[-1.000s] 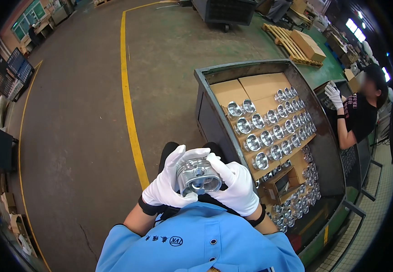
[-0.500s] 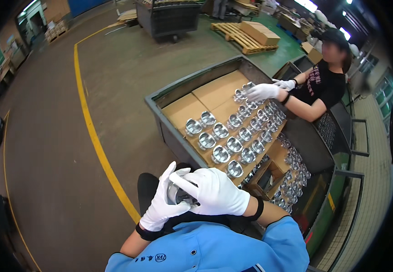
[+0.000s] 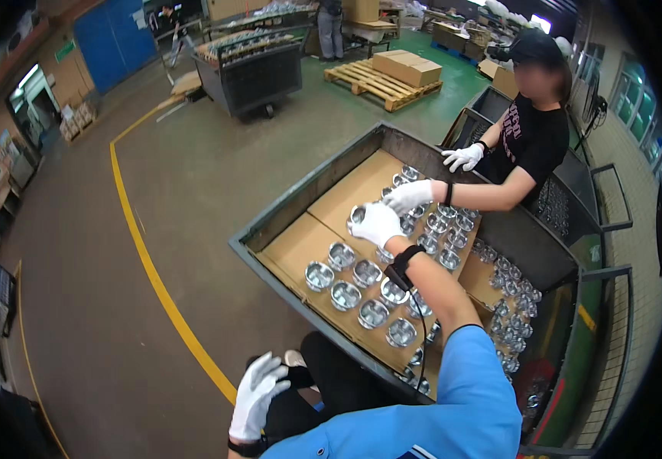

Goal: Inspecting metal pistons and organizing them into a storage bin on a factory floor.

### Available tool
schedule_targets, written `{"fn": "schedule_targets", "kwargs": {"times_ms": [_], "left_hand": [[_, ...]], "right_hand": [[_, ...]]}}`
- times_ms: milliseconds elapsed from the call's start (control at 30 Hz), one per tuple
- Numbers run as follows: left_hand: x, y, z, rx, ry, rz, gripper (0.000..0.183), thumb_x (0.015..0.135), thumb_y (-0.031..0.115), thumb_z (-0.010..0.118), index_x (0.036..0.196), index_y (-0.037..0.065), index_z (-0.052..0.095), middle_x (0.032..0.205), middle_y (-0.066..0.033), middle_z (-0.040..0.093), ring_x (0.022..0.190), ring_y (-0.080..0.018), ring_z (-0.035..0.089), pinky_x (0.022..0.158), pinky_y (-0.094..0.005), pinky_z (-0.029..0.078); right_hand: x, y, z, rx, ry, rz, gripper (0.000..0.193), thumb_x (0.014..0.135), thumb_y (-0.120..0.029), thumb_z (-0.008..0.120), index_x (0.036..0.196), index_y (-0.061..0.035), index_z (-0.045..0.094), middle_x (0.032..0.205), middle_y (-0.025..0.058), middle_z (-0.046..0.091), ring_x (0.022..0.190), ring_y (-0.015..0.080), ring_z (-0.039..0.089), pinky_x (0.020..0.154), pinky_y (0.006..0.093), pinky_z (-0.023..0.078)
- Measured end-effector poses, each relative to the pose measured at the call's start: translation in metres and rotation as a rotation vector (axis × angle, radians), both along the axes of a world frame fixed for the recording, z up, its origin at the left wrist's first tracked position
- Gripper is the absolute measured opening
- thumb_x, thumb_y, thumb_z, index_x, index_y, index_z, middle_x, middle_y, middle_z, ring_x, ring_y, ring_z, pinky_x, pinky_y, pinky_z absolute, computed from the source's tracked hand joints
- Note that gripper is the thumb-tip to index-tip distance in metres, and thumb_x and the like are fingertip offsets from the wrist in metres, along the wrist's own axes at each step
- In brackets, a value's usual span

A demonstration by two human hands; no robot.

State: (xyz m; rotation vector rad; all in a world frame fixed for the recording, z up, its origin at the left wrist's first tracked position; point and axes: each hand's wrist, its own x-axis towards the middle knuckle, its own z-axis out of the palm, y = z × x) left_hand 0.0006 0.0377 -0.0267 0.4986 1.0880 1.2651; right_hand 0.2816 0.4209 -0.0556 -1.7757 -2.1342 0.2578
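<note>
My right hand [image 3: 379, 226], white-gloved, reaches out over the cardboard sheet [image 3: 300, 243] in the metal bin. Its fingers are closed around a shiny metal piston [image 3: 357, 215] at the left end of a row. More pistons stand in rows on the sheet; one piston [image 3: 341, 255] is just nearer to me than that hand. My left hand [image 3: 253, 398], also gloved, is low by my legs, fingers apart and holding nothing. A co-worker's gloved hand [image 3: 410, 196] is right beside my right hand, over the pistons.
The bin's grey rim [image 3: 274, 281] runs in front of my legs. Loose pistons [image 3: 511, 329] lie lower in its right part. The co-worker's other hand [image 3: 463, 157] is near the far rim. Beyond are a wooden pallet [image 3: 381, 93] with a carton and a wheeled cart [image 3: 258, 80].
My right hand has gone from in front of me to the sheet with the piston. My left hand has let go of it and dropped lower. My view has shifted.
</note>
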Motion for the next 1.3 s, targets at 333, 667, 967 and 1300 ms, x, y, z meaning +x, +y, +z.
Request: {"fn": "schedule_targets", "kwargs": {"times_ms": [333,667,967,1300], "left_hand": [[-0.004,-0.017,0.003,-0.039,0.192,0.057,0.062,0.096,0.024,0.063,0.147,-0.005,0.042,0.139,-0.0228,0.055,0.12,-0.0314,0.063,0.101,-0.0417,0.054],[0.034,-0.003,-0.008,-0.104,0.06,-0.243,0.051,0.096,0.011,0.066,0.143,-0.002,0.051,0.128,-0.0192,0.064,0.112,-0.0271,0.067,0.095,-0.0394,0.056],[0.066,-0.006,0.0,-0.132,0.2,-0.412,0.048,0.096,0.009,0.063,0.142,0.0,0.053,0.127,-0.016,0.065,0.111,-0.0247,0.066,0.093,-0.0347,0.055],[0.061,-0.034,0.021,-0.133,0.338,-0.201,0.051,0.093,0.017,0.07,0.139,0.001,0.056,0.125,-0.0143,0.066,0.108,-0.0224,0.067,0.093,-0.0343,0.055]], "right_hand": [[0.005,0.017,-0.048,-0.036,-0.152,0.033,0.044,0.081,-0.043,0.068,0.099,-0.0032,0.075,0.095,0.02,0.073,0.089,0.0366,0.071,0.08,0.0462,0.057],[0.205,-0.241,0.1,-0.574,0.072,0.137,0.056,0.092,-0.047,0.066,0.133,-0.0081,0.065,0.115,0.0184,0.072,0.104,0.0344,0.07,0.093,0.0407,0.054],[0.319,-0.392,-0.035,-1.098,-0.415,-0.127,0.035,0.083,-0.027,0.068,0.104,-0.0006,0.076,0.107,0.0234,0.073,0.097,0.0379,0.072,0.086,0.0442,0.056],[0.337,-0.434,-0.242,-0.836,-0.6,-0.151,0.055,0.078,-0.023,0.075,0.128,-0.0059,0.06,0.098,0.0148,0.074,0.092,0.0325,0.073,0.072,0.047,0.058]]}}
